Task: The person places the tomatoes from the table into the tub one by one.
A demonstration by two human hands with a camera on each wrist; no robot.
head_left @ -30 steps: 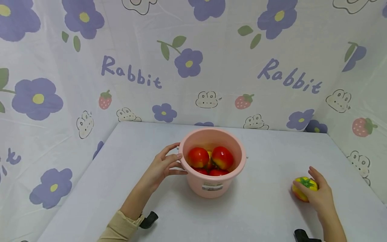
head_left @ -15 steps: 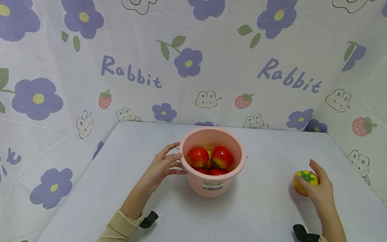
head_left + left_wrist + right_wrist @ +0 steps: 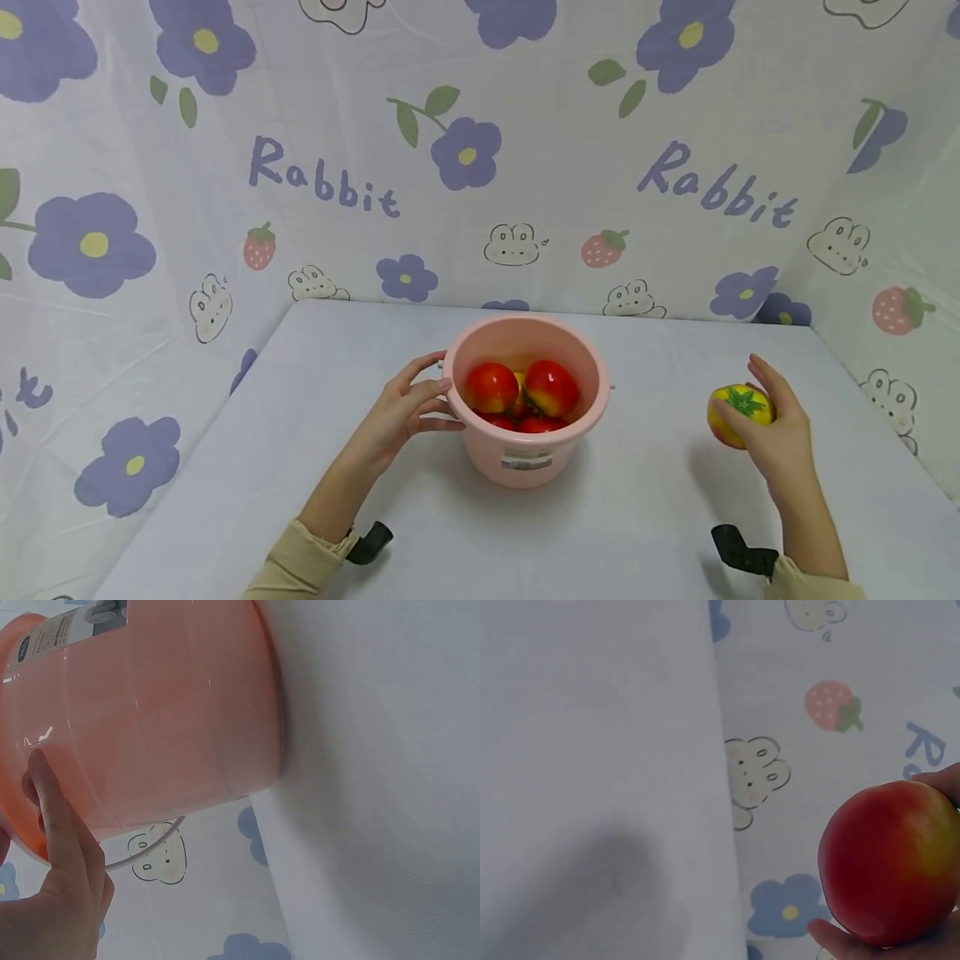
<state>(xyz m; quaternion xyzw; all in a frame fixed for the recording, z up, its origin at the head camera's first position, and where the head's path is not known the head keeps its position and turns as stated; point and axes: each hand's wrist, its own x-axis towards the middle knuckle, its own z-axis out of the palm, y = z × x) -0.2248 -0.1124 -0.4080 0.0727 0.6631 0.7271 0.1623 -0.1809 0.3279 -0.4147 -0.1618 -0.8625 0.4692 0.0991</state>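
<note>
A pink bucket [image 3: 525,467] stands upright on the table, with several glossy red and yellow fruits [image 3: 551,389] inside. My left hand [image 3: 397,412] holds its left rim, thumb at the edge. In the left wrist view the fingers [image 3: 56,802] lie along the bucket's outer wall below the rim. To the right, my right hand [image 3: 776,429] grips a red and yellow tomato-like fruit [image 3: 731,429] with green star-shaped leaves on top. It hangs above the table, its shadow below it. In the right wrist view the fruit's smooth red side [image 3: 889,862] shows between thumb and fingers.
The table [image 3: 645,533] has a white cover. A white cloth [image 3: 555,125] printed with flowers, rabbits and strawberries rises behind it and at both sides. Black camera mounts [image 3: 742,550] stick out from both wrists. The bucket's thin handle [image 3: 146,851] hangs behind it.
My right hand has lifted the tomato-like fruit off the table and moved it away from me and slightly left. The left hand and the bucket have stayed in place.
</note>
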